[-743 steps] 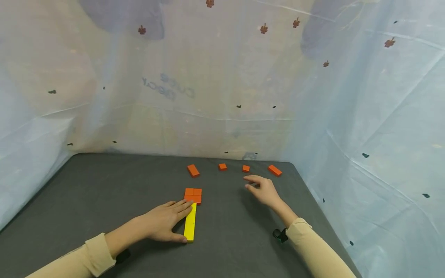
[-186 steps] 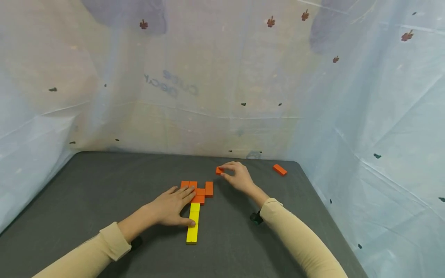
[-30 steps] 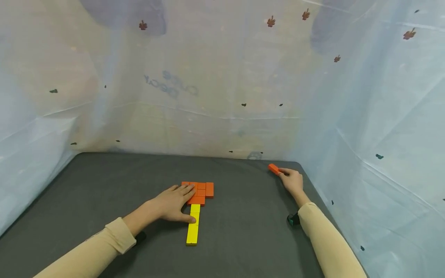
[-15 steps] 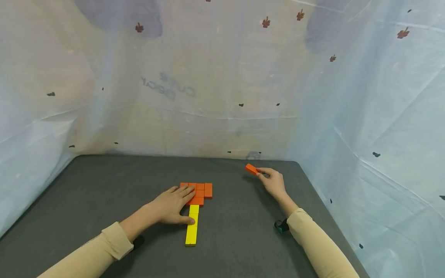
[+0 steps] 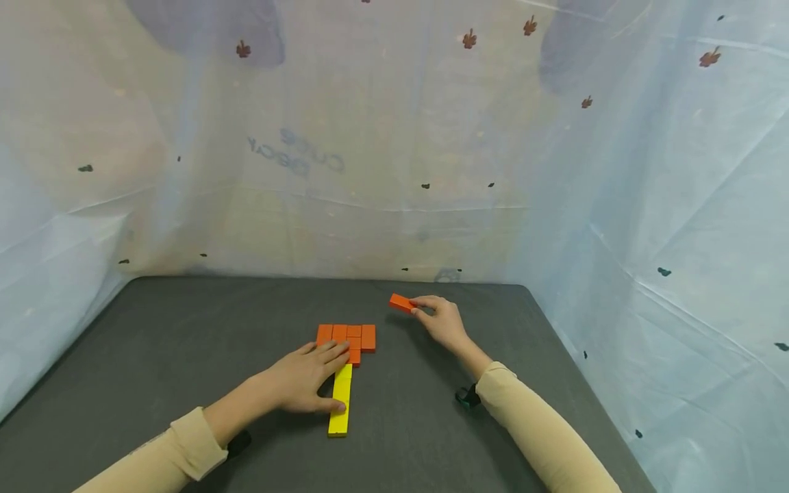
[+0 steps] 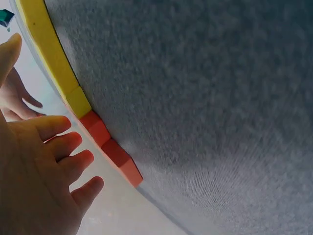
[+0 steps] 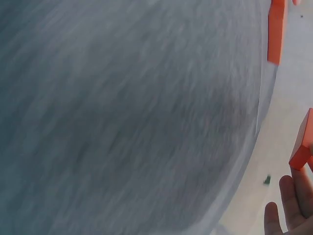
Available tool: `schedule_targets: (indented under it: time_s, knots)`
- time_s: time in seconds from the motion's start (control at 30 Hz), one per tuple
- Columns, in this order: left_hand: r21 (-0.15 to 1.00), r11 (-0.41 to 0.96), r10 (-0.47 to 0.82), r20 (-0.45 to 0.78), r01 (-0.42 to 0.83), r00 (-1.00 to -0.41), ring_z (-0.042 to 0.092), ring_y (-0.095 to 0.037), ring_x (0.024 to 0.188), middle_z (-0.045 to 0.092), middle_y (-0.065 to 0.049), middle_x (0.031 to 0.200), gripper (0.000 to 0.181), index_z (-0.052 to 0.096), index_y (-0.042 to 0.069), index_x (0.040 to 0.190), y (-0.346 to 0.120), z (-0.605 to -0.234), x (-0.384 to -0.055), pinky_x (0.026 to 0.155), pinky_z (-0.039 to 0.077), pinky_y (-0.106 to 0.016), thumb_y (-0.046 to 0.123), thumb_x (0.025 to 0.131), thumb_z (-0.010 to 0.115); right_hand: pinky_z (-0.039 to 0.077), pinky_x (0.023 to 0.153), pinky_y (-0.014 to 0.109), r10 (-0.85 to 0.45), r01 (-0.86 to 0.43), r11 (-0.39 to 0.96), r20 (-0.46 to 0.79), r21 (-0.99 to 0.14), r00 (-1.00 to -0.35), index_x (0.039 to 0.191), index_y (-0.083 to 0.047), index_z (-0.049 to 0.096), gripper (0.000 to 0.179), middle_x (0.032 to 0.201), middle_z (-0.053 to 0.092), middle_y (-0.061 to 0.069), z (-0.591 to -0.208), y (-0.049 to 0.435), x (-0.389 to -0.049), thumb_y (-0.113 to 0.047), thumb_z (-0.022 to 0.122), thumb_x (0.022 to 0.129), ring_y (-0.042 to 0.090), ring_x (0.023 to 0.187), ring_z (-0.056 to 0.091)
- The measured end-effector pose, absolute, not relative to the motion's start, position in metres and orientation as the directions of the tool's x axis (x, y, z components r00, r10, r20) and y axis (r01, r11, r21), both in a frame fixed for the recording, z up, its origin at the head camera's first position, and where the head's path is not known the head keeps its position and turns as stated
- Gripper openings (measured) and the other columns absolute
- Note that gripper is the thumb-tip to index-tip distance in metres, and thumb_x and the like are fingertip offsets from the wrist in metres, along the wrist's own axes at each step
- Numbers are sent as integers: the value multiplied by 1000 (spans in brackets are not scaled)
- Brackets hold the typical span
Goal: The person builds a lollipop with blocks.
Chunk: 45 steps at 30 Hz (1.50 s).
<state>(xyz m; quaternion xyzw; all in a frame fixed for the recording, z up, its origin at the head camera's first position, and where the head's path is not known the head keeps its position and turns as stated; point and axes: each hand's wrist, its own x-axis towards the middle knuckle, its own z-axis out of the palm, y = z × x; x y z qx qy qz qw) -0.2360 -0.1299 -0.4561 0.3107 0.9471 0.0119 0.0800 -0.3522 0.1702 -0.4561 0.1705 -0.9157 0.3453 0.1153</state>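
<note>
My right hand (image 5: pixel 442 326) pinches a small orange rectangular block (image 5: pixel 402 302) between thumb and fingertips, above the back of the table and to the right of the flat group. Part of that held block (image 7: pixel 303 139) shows at the right edge of the right wrist view. Several orange blocks (image 5: pixel 368 338) lie side by side as a flat, wide-topped group. From its near end runs a strip of yellow blocks (image 5: pixel 341 394). My left hand (image 5: pixel 298 383) lies spread with straight fingers, fingertips over the lower orange blocks and thumb on the yellow strip, hiding part of both.
The dark grey table (image 5: pixel 203 329) has rounded back corners. Behind it and on the right hangs a pale plastic curtain (image 5: pixel 345 233) with small leaf prints. Black bands (image 5: pixel 468 396) sit at the wrists.
Orange blocks once loose at the back have joined the group, and the yellow strip shows a second block. Lately my right hand has carried the last loose block leftward; my left hand shifted slightly nearer.
</note>
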Motion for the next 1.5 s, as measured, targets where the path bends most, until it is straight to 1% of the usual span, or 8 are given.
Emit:
schedule_targets:
  time_s: [0.2,0.33,0.67,0.93,1.2,1.5]
  knots:
    - [93,805,593,-162,586,-789,22,-26,147,22,-2,160,98,29,18,152,-128,-457,-232,115,22,-54,82,78,44,49,96,44,-325,-440,695,298,-568,-898,117,-23,71,27,124,65,-3,-461,146,-353,-30,66,92,20,117,59]
    - [83,801,598,-154,593,-786,23,-27,146,23,-3,159,99,29,17,152,-127,-457,-233,115,23,-55,81,79,45,48,98,43,-380,-474,679,284,-560,-880,119,-23,70,28,124,65,-2,-463,132,-355,-30,65,92,20,117,59]
    - [90,793,608,-144,602,-780,24,-27,146,25,-4,159,101,28,16,153,-128,-458,-235,114,25,-54,81,78,46,49,97,42,-472,-530,636,260,-561,-842,122,-19,68,30,126,64,1,-468,103,-360,-28,63,94,21,117,59]
    - [116,792,610,-134,599,-781,24,-27,146,25,-4,159,101,27,16,153,-129,-459,-233,114,25,-55,81,78,47,47,101,40,-526,-556,642,224,-528,-820,123,-20,67,30,127,64,0,-470,85,-364,-26,61,95,19,120,57]
    - [119,790,612,-131,601,-780,24,-27,146,25,-4,159,99,29,16,152,-129,-458,-233,114,25,-56,80,79,47,45,103,39,-533,-545,669,185,-505,-826,124,-23,67,30,128,63,-3,-471,75,-366,-28,60,95,18,121,56]
    - [133,789,615,-135,600,-777,24,-27,146,25,-4,159,98,30,16,152,-131,-457,-231,114,24,-57,78,79,48,46,102,38,-534,-529,682,151,-505,-832,122,-21,68,28,125,65,-2,-473,73,-368,-25,62,95,18,119,58]
